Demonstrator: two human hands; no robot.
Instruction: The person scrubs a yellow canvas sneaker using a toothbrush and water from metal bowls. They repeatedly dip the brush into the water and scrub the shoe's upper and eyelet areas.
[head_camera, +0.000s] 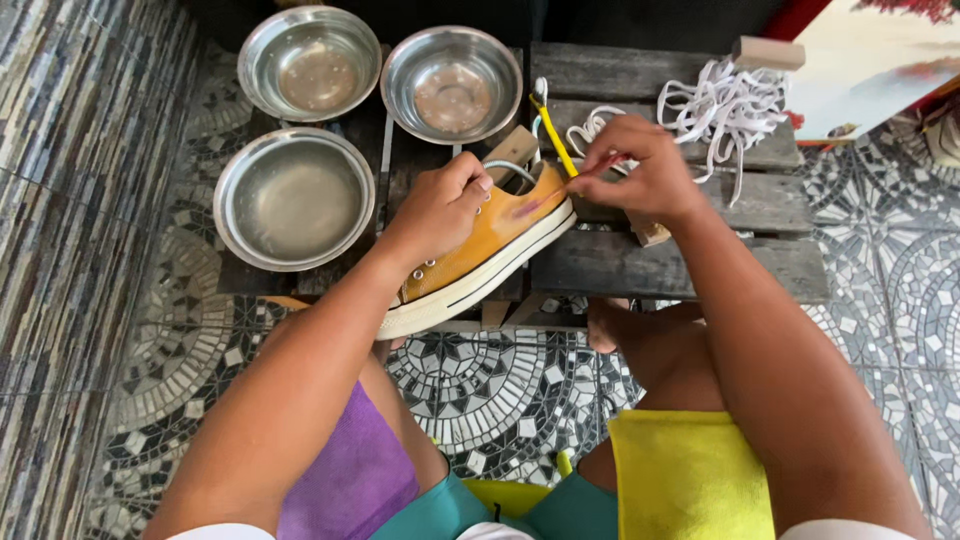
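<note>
A yellow shoe (480, 255) with a white sole lies tilted on the front edge of a dark slatted wooden table (680, 265), its heel hanging out over the mosaic tile floor (500, 390). The left hand (440, 205) is closed on the shoe's upper from above. The right hand (645, 170), just beside the toe, pinches a thin brush (553, 138) whose tip meets the shoe. Three steel bowls (295, 198) sit on the left, white laces (725, 105) at the back. A purple cloth (350, 480) and a yellow cloth (690, 475) cover the knees. The brush head is hard to make out.
</note>
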